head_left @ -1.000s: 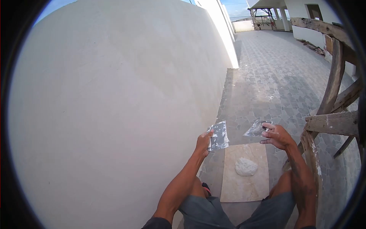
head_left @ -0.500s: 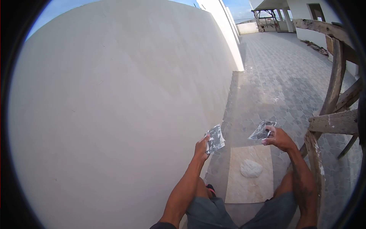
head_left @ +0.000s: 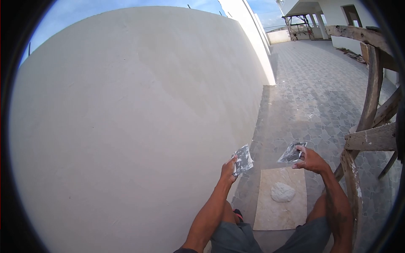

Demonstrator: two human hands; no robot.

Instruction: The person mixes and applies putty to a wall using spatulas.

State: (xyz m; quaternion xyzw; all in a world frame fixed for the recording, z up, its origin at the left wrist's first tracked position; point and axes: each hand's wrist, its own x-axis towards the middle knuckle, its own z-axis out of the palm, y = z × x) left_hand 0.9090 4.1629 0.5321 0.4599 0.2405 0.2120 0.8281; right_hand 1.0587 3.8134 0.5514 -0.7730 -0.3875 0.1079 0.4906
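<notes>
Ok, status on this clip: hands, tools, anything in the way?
Left hand grips one putty blade; right hand grips another blade. Putty lump sits on tile below. Nothing between them.

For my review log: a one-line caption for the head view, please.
Left hand and right hand each hold a smeared metal blade above a tile bearing white putty, beside a plastered wall.

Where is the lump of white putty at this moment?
In the head view, the lump of white putty lies on the beige tile on the paved floor, low and right of centre, below the right hand and between the person's knees.
</notes>
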